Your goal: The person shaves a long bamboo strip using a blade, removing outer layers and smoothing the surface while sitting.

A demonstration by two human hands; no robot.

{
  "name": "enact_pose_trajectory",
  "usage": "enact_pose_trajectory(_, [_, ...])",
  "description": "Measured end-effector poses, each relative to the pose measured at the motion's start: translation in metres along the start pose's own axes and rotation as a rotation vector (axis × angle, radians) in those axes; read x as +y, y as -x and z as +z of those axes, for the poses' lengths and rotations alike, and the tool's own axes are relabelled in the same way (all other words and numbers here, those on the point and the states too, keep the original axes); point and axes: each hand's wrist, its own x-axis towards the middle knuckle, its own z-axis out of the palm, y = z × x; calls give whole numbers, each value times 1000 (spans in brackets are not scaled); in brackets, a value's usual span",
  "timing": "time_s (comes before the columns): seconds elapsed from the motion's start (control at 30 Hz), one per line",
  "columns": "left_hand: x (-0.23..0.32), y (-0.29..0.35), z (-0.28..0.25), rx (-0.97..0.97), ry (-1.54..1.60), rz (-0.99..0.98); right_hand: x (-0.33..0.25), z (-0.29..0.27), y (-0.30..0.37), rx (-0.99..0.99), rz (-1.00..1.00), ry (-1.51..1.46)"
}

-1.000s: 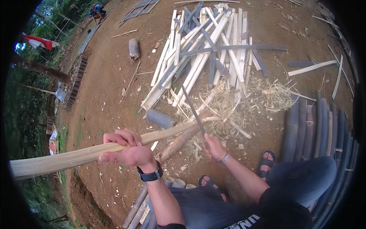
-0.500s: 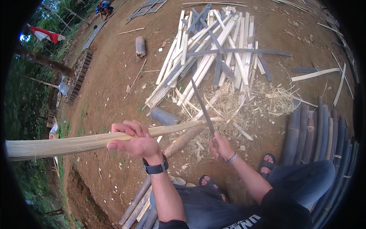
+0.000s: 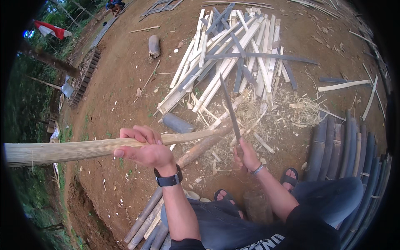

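Note:
My left hand (image 3: 143,148) is closed round a long pale bamboo strip (image 3: 79,151), thumb below and fingers over the top. The strip's near part runs out past the left of the view; its narrow far end lies at a brown bamboo pole (image 3: 200,148) on the ground. In my right hand (image 3: 246,155) is the handle of a long-bladed knife (image 3: 230,110), a machete by its shape. The blade points up and away, slightly left, just right of the strip's end. Whether blade and strip touch, I cannot tell.
A heap of split bamboo strips (image 3: 233,54) lies ahead, with curly shavings (image 3: 250,108) at its near side. Dark bamboo poles (image 3: 337,146) stack at the right. A short dark bamboo piece (image 3: 178,123) lies beyond the strip. More poles (image 3: 146,221) lie by my left leg.
The knife has shifted slightly right and its blade stands more upright. The strip's far end has moved a little, and my left hand has shifted slightly left.

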Motion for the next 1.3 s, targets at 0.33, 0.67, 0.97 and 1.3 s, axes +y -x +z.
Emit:
enact_pose_trajectory(0.33, [-1,4,-3,-25,64,-24,138,-42,-9,128,444,85])
enact_pose_trajectory(0.67, [-13,-33,-64,-285,423,-93,41,-53,0,357,-151,907])
enact_pose_trajectory(0.97, [-30,-50,-103,75,259,-95,70,-85,4,352,86,1209])
enact_pose_trajectory(1.3, [-34,-54,-90,397,28,-76,87,-91,1,336,188,1000])
